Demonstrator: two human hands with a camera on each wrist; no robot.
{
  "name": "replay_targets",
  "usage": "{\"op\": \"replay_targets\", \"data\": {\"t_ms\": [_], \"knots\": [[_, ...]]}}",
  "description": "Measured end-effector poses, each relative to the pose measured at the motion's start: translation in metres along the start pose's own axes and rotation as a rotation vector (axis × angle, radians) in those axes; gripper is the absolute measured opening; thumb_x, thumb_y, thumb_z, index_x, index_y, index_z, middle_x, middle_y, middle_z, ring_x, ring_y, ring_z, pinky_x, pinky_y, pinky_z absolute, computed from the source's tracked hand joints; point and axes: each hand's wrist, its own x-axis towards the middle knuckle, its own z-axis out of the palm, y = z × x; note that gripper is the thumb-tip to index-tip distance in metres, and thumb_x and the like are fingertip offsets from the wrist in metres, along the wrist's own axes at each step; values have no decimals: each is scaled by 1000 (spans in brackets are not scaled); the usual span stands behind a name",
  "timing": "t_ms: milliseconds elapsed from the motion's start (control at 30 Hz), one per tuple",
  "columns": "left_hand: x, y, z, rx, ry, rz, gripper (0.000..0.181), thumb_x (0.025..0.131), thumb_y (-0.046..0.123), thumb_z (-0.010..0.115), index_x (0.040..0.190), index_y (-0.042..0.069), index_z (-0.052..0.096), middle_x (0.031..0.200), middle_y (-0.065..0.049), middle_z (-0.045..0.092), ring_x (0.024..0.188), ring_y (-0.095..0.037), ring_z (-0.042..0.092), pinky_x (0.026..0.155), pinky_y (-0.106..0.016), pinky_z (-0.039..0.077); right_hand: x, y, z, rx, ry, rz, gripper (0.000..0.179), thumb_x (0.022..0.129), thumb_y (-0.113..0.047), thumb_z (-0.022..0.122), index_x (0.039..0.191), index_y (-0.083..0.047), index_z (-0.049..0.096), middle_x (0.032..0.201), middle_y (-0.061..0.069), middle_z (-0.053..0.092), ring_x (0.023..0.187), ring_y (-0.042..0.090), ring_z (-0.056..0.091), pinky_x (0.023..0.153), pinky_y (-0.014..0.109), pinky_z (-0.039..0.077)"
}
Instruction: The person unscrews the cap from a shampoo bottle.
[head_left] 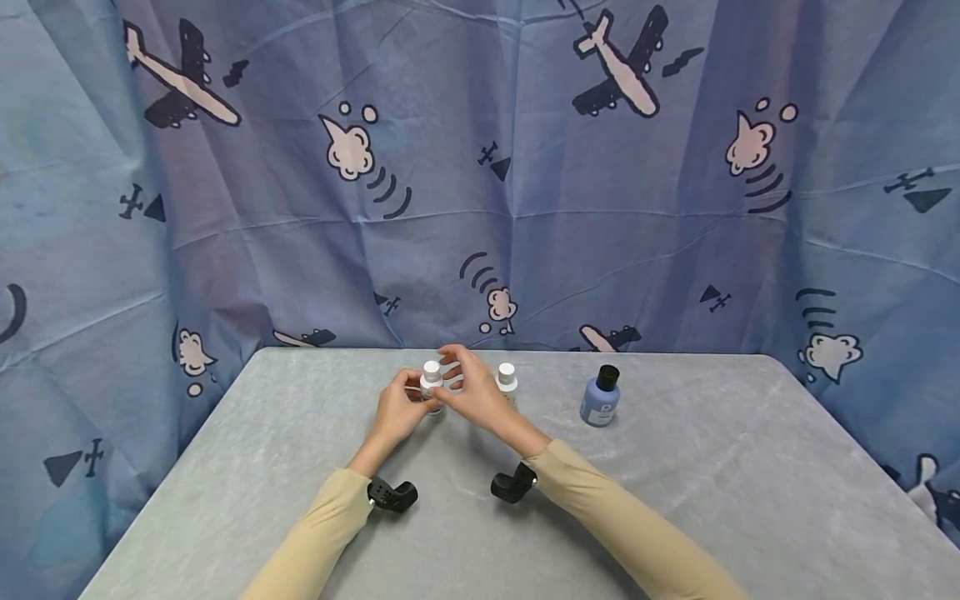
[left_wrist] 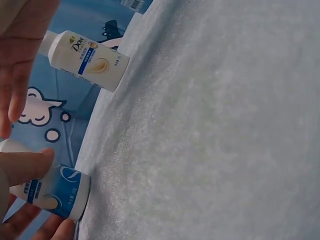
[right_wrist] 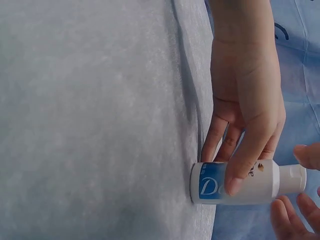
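A small white bottle point(head_left: 431, 382) with a blue label band stands upright on the table. My left hand point(head_left: 397, 408) holds it, thumb on the front and fingers round the back; the right wrist view shows this grip on the bottle point(right_wrist: 260, 187) most clearly. Around the white cap point(right_wrist: 292, 179), my right hand point(head_left: 476, 396) has its thumb and fingers spread on either side, seemingly apart from it. Just behind the right hand is a second white bottle point(head_left: 507, 377), partly hidden by it. That bottle point(left_wrist: 90, 60) carries a Dove label in the left wrist view.
A blue bottle point(head_left: 600, 406) with a black cap stands farther right. The table point(head_left: 712, 483) has a pale grey cover, and a blue curtain point(head_left: 450, 167) with airplane prints hangs behind its far edge. Black wrist cameras point(head_left: 513, 483) sit on both wrists.
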Motion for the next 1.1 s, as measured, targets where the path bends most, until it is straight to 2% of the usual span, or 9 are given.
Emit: {"op": "replay_targets", "data": {"t_ms": [133,400,633,833,1100], "knots": [[-2,2,0,11,18,21,40,75,9,80,109,2,60,99,-18,67,87,-29,67,74,-38,56,1,-2,2,-8,11,11,52,79,-5,75,126,0,51,113,18,60,97,28,66,81,37,57],[-5,4,1,7,30,67,38,74,10,81,105,5,60,97,-16,68,86,-28,68,76,-39,56,3,-3,2,-28,24,64,48,82,-10,74,125,-3,53,110,14,61,94,24,66,79,29,57],[-6,4,1,-14,55,100,38,72,9,82,103,5,60,99,-15,68,89,-29,67,80,-40,56,4,-3,2,-22,20,83,44,82,-10,73,122,-4,56,107,14,63,93,25,66,79,31,57],[-7,3,0,-20,72,120,38,72,10,82,104,7,61,102,-11,68,91,-27,66,80,-38,56,5,-3,2,-18,24,57,39,82,-9,74,118,-2,60,103,15,64,91,25,67,77,30,57],[-8,1,-1,10,135,139,40,68,11,83,104,8,66,98,-11,70,88,-26,67,73,-35,52,6,-2,2,-26,48,40,30,83,-11,74,110,-1,66,105,15,66,88,25,68,76,24,56]]}}
